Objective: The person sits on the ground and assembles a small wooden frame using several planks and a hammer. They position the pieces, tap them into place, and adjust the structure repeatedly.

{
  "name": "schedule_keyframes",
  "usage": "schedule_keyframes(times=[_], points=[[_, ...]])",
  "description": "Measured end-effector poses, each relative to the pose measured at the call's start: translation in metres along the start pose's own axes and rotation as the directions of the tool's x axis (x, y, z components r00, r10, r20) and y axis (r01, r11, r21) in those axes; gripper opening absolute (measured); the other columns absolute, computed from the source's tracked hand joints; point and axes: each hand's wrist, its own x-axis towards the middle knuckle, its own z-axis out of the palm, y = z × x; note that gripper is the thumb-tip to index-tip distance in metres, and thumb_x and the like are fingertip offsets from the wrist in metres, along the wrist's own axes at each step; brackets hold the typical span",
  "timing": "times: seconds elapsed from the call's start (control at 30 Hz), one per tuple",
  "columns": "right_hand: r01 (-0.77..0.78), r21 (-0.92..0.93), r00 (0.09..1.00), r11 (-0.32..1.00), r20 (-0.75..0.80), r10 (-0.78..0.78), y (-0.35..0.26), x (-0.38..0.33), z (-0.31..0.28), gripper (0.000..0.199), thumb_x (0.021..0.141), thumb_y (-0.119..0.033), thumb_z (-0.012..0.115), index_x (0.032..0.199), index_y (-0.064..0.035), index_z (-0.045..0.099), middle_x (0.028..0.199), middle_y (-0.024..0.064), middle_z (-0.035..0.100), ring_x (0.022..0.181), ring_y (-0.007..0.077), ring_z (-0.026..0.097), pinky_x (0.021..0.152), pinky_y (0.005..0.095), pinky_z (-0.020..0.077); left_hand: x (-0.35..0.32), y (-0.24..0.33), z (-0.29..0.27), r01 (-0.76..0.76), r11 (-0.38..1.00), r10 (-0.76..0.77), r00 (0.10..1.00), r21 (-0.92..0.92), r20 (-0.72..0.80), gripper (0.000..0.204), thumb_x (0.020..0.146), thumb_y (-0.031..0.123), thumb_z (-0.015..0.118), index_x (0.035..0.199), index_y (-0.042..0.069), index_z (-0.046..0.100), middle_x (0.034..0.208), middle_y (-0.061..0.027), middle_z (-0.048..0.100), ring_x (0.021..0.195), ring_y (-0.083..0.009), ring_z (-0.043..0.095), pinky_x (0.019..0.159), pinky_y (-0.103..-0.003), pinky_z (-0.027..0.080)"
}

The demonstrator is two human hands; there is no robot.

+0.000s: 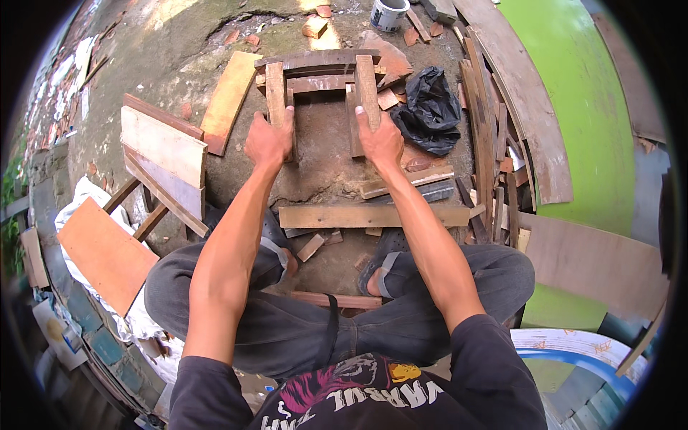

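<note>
Out in front of me is a small wooden frame (324, 64), with crossbars on its far side and two pairs of legs pointing back towards me. My left hand (269, 140) is closed round the left legs, its thumb lying along the wood. The right legs are gripped the same way by my right hand (380, 140), thumb upward. Both arms reach forward over my crossed legs. Nearer to me, a long wooden plank (373, 216) lies crosswise below my forearms. I cannot tell whether the frame touches the ground.
A black plastic bag (430, 111) lies right of the frame, with a white bucket (389, 14) beyond. On the left are a yellowish board (231, 100), a panelled wooden piece (165, 154) and an orange-brown board (105, 254). Stacked planks (479, 136) line the right by a green wall (580, 107).
</note>
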Motion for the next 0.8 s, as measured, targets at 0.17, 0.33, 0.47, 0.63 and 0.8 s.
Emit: schedule_keyframes(times=[0.17,0.33,0.47,0.63,0.8], points=[[-0.311,0.644,0.948,0.699,0.264,0.179,0.105,0.014,-0.007,0.054,0.102,-0.043,0.040,0.138,-0.0034,0.045,0.121,0.0199,0.064,0.109,0.0360,0.063,0.092,0.0442,0.0501,-0.002,0.001,-0.004,-0.001,1.000,0.001,1.000,-0.027,-0.004,0.076,0.084,0.064,0.058,0.115,-0.005,0.057,0.109,-0.0278,0.065,0.105,-0.0443,0.063,0.091,-0.052,0.047],[0.376,-0.593,0.838,0.712,0.545,0.012,0.220,-0.014,-0.016,0.062,0.080,-0.011,0.062,0.140,-0.0171,0.047,0.128,0.0155,0.061,0.121,0.0380,0.056,0.109,0.0537,0.0357,0.001,0.005,0.002,0.002,1.000,-0.002,1.000,-0.005,-0.019,0.077,0.084,0.065,0.058,0.116,-0.005,0.057,0.109,-0.0282,0.066,0.105,-0.0440,0.063,0.091,-0.052,0.047],[0.512,-0.636,0.809,0.578,0.584,-0.075,0.235,-0.009,-0.016,0.060,0.078,-0.009,0.062,0.136,-0.0171,0.051,0.129,0.0143,0.061,0.125,0.0339,0.053,0.111,0.0553,0.0312,0.002,-0.002,0.005,-0.005,1.000,0.007,0.998,0.030,-0.059,0.078,0.084,0.067,0.057,0.116,-0.004,0.057,0.109,-0.0278,0.066,0.105,-0.0439,0.063,0.091,-0.052,0.047],[0.572,-0.529,0.624,0.627,0.776,0.086,0.202,0.015,-0.032,0.052,0.075,-0.009,0.061,0.126,-0.0154,0.056,0.129,0.0162,0.060,0.124,0.0302,0.055,0.100,0.0510,0.0425,0.003,-0.004,0.006,-0.017,0.998,0.021,0.997,0.055,-0.070,0.080,0.084,0.068,0.056,0.120,-0.004,0.056,0.109,-0.0288,0.066,0.106,-0.0439,0.063,0.092,-0.051,0.047],[0.675,-0.403,0.649,0.618,0.723,-0.238,0.180,0.017,-0.075,0.043,0.076,-0.024,0.069,0.114,-0.0083,0.060,0.117,0.0117,0.066,0.112,0.0327,0.061,0.094,0.0505,0.0457,0.001,-0.001,0.007,-0.016,0.997,0.017,1.000,0.075,-0.022,0.083,0.083,0.069,0.056,0.126,-0.002,0.055,0.113,-0.0273,0.066,0.108,-0.0428,0.063,0.092,-0.050,0.047]])
